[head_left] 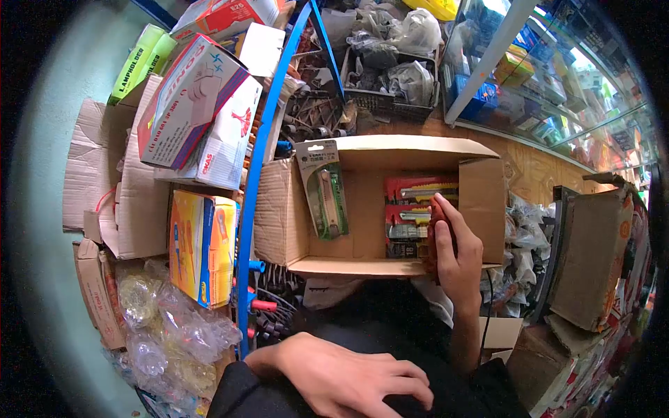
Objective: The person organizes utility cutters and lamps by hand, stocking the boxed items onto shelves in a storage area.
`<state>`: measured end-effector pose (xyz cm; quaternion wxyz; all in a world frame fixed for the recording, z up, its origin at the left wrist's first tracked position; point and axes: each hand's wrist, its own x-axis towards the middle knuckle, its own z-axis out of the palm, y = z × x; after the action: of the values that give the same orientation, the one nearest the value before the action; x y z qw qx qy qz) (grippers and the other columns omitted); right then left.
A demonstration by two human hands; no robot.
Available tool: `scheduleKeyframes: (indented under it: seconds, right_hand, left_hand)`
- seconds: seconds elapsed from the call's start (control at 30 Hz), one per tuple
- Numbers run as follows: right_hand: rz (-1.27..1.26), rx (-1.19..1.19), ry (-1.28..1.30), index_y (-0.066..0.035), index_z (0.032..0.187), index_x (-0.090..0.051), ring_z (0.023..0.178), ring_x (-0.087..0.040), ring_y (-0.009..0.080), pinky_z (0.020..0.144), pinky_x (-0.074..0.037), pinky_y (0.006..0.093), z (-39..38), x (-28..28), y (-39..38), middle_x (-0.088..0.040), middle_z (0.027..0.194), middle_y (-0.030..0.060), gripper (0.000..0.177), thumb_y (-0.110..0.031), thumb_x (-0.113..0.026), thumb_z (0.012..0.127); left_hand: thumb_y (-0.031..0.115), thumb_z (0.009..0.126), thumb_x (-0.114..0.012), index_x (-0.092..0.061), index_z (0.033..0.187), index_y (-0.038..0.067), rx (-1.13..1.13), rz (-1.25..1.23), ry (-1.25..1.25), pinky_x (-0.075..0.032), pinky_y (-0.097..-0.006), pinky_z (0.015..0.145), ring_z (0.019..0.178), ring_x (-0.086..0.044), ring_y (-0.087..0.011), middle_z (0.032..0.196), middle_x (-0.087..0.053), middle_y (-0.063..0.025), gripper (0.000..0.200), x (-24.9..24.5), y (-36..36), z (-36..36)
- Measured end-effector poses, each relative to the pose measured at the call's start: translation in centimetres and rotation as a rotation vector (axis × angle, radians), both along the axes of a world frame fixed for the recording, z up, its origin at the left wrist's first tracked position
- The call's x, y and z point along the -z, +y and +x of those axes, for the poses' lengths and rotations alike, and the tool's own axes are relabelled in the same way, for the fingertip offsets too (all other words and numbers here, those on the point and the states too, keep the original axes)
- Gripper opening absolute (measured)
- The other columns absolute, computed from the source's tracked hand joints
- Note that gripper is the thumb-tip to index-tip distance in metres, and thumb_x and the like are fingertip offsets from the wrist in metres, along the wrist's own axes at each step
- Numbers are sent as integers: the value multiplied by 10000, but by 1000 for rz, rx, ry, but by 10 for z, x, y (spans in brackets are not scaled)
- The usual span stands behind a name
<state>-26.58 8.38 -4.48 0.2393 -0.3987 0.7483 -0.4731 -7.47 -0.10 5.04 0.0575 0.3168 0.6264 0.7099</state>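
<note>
An open cardboard box [382, 267] sits in front of my lap. Inside it at the left, a carded utility knife [327, 198] leans against the wall. Red-and-black packs [404, 232] with yellow-and-grey cutters lie at the right of the box floor. Over the box's right front part, my right hand [456, 254] is closed along a narrow dark red object [435, 240], whose kind I cannot make out. My left hand [348, 373] rests palm down over my dark clothing, holding nothing, with its fingers a little apart.
A blue metal frame [263, 153] rises left of the box. Beyond it stand product cartons [185, 104], a yellow box [202, 247] and clear plastic bags [167, 320]. A black crate [390, 102] and a glass display case [550, 90] are behind. Worn cartons [585, 258] stack at the right.
</note>
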Motion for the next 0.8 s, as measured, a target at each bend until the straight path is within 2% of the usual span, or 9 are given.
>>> scheduleKeyframes:
  seconds: [0.03,0.13,0.2,0.27,0.37,0.43,0.6,0.7,0.8]
  right_hand:
    - [8,1,5,-48,1377,-610,1141,-695,326,964,-513,384,0,-1,0,-701,1227,219,369,-190,-524,1048]
    - [-2,0,8,-46,1376,-610,1140,-695,322,965,-512,380,1,1,-1,-701,1231,214,365,-180,-527,1047]
    - [2,6,-9,-46,1376,-610,1140,-695,320,966,-511,376,1,2,0,-702,1231,212,363,-172,-529,1046]
    - [26,10,-47,-47,1375,-610,1142,-695,317,966,-510,372,1,3,1,-703,1228,211,360,-165,-531,1044]
    - [-26,9,40,-49,1371,-613,1142,-697,303,963,-510,367,0,6,1,-708,1216,210,356,-167,-530,1045]
    - [-45,9,70,-48,1367,-615,1129,-702,302,957,-513,371,0,11,1,-713,1203,209,354,-168,-531,1045]
    - [-44,31,20,-45,1356,-622,1093,-715,315,942,-522,376,1,19,2,-721,1180,214,347,-174,-533,1046]
    - [-25,32,43,-48,1352,-626,1107,-710,314,946,-518,372,1,17,3,-717,1190,215,346,-183,-537,1046]
    - [-14,34,40,-49,1356,-624,1115,-707,310,953,-515,374,2,16,6,-714,1201,212,349,-184,-537,1046]
  left_hand:
    - [140,972,-614,-643,1178,62,-57,24,59,-440,-535,975,1237,-507,-455,1297,-570,-225,222,-1,-2,0]
    - [168,962,-648,-646,1092,-8,207,388,-207,-509,-482,848,1022,-629,-445,1025,-672,-172,219,21,15,7]
    - [145,952,-672,-661,940,-23,-4,662,-188,-530,-426,685,738,-643,-382,839,-645,-151,169,25,25,3]
    - [202,998,-626,-695,950,69,5,844,-404,-541,-464,741,744,-627,-388,881,-616,-163,158,30,30,11]
    - [59,883,-803,-555,843,36,-321,1361,-690,-430,-256,703,748,-550,-106,821,-579,-19,252,-4,39,16]
    - [90,869,-813,-571,873,23,-271,1413,-662,-429,-273,723,766,-559,-142,833,-573,-40,251,-5,40,17]
    - [310,928,-757,-608,951,-56,-175,1121,-258,-464,-375,814,855,-596,-273,902,-583,-137,396,5,20,-13]
    - [148,906,-734,-621,857,-71,-445,1485,-131,-491,-392,655,713,-611,-306,821,-617,-162,251,-9,65,-14]
    - [-14,854,-729,-572,698,-42,-708,1719,-13,-472,-348,519,577,-570,-243,700,-602,-145,223,-25,72,-35]
